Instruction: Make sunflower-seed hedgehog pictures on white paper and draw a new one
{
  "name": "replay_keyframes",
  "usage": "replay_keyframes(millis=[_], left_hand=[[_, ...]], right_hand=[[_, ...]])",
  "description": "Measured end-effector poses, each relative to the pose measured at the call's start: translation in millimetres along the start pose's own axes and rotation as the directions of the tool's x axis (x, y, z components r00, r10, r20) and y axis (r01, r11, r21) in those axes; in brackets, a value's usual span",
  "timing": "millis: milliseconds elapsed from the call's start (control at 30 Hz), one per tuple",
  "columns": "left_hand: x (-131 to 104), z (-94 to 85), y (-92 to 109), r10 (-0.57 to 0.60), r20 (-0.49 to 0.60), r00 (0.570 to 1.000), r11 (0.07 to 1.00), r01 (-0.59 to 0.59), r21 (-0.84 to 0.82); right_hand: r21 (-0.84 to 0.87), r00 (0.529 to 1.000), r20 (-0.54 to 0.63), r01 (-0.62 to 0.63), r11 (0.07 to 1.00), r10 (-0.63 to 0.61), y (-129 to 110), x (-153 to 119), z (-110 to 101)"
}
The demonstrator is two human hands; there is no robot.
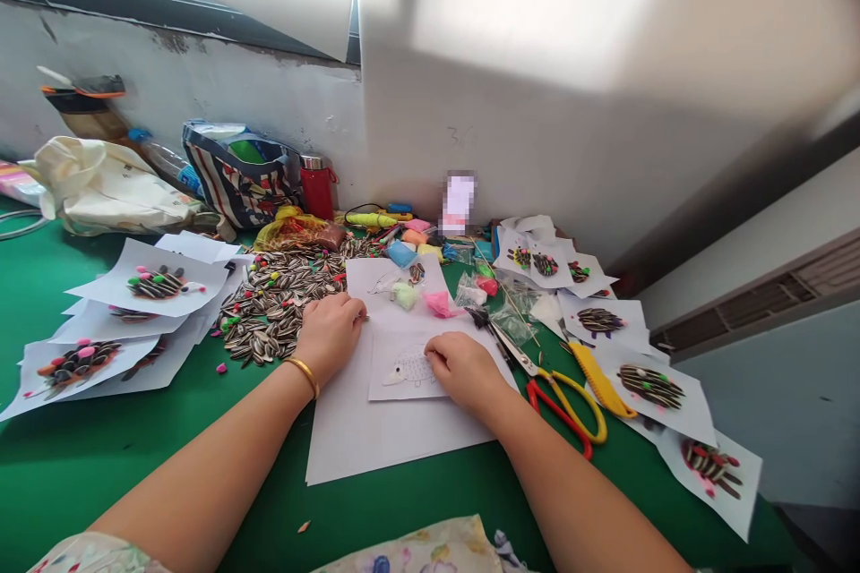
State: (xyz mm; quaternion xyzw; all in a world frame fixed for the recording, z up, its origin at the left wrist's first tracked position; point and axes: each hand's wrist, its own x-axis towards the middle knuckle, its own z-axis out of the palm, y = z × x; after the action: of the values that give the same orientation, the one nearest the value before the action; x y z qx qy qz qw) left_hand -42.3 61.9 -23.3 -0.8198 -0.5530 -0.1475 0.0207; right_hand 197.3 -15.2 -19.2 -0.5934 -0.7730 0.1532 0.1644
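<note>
A small card (390,387) with a hedgehog drawn in black lines lies on larger white sheets (396,443). My right hand (463,374) rests over the card's right part, fingers pinched together at the drawing; what they hold, if anything, is too small to name. At the left edge of the sheets is my left hand (331,333), its fingers closed beside the pile of striped sunflower seeds (269,336); anything between the fingertips is hidden. Lumps of pale green clay (404,295) and pink clay (440,304) sit on the paper above the card.
Scissors (568,407) and a yellow cutter (597,380) lie right of the sheets. Papers with seed hedgehogs are stacked at left (161,309) and right (662,389). A red bottle (317,188), a striped bag (235,183) and a cream bag (114,188) stand by the wall.
</note>
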Motion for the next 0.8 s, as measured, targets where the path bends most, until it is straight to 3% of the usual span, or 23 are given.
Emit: replay_keyframes(millis=[433, 600, 800], left_hand=[[-9.2, -5.8, 13.2, 0.103, -0.066, 0.993, 0.988, -0.110, -0.107], [-12.1, -3.0, 19.2, 0.197, -0.045, 0.979, 0.956, -0.202, -0.214], [-13.7, 0.0, 24.9, 0.366, 0.024, 0.930, 0.871, -0.334, -0.361]], right_hand=[[0.009, 1.000, -0.022, -0.008, 1.000, 0.008, -1.7, 0.0, -2.6], [0.010, 1.000, -0.025, -0.012, 1.000, 0.012, -1.7, -0.6, -2.2], [0.002, 1.000, -0.023, 0.005, 1.000, -0.005, -1.6, -0.9, -1.8]])
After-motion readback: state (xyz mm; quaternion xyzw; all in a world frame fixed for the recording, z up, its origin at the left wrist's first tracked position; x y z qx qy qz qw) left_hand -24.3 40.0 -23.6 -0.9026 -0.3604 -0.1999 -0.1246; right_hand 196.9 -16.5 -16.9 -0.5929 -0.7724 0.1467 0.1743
